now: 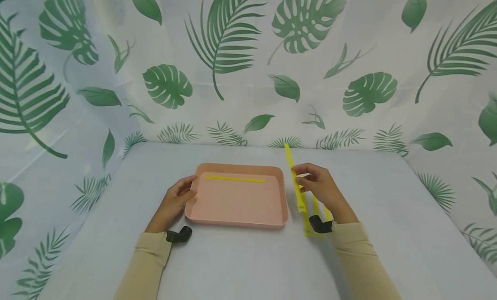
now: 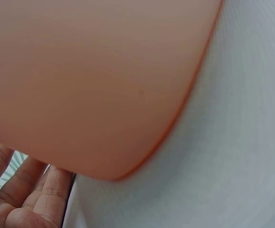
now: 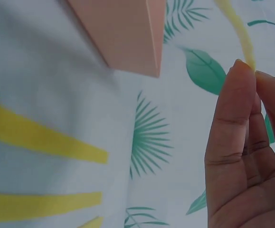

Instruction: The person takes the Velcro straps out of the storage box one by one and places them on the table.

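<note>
My right hand [image 1: 320,185] pinches a flat yellow cable tie [image 1: 289,157] with a slotted lower end, between thumb and fingertips. The tie slants upward beside the right wall of a shallow pink tray [image 1: 237,205]. In the right wrist view, the pinched tie [image 3: 244,35] rises from the fingertips [image 3: 239,71]. At the tray's left side, my left hand [image 1: 176,201] holds the rim, thumb toward the front. Its curled fingers [image 2: 28,185] show at the tray's edge in the left wrist view. Another yellow cable tie [image 1: 234,178] lies lengthwise inside the tray, near its back wall.
Several more yellow ties [image 3: 42,206] lie side by side on the white table [image 1: 233,265], right of the tray and partly hidden under my right hand and wrist. Behind the table hangs a white leaf-print cloth [image 1: 240,106], which also runs along both sides.
</note>
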Demonstrator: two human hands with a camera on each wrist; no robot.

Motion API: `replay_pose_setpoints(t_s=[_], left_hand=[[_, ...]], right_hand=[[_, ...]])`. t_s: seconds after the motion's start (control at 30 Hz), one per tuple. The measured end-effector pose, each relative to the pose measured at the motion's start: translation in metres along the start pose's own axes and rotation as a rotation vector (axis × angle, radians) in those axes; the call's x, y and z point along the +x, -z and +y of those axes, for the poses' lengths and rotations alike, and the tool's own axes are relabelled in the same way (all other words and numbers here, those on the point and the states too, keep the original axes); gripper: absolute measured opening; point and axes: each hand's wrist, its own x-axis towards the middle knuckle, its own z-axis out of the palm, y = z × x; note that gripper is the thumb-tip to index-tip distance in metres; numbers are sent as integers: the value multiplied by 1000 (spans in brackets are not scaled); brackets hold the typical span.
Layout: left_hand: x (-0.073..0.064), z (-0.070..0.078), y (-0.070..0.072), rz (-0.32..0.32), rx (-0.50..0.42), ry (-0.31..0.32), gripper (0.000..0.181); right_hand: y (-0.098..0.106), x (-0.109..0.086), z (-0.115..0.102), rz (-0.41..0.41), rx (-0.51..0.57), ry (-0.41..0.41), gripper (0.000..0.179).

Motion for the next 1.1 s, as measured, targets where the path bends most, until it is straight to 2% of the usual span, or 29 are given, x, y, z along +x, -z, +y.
replay_pose_setpoints(t_s=[0.6,0.8,1.1], left_hand=[[0,-1,-2,11,15,-13,57],[0,-1,-2,9,-10,-13,57],[-2,0,-1,-6,7,-17,57]], right_hand=[[30,-19,12,58,-5,-29,34],[38,-25,18,77,-7,-70,35],[52,-36,29,89,-38,-109,38]])
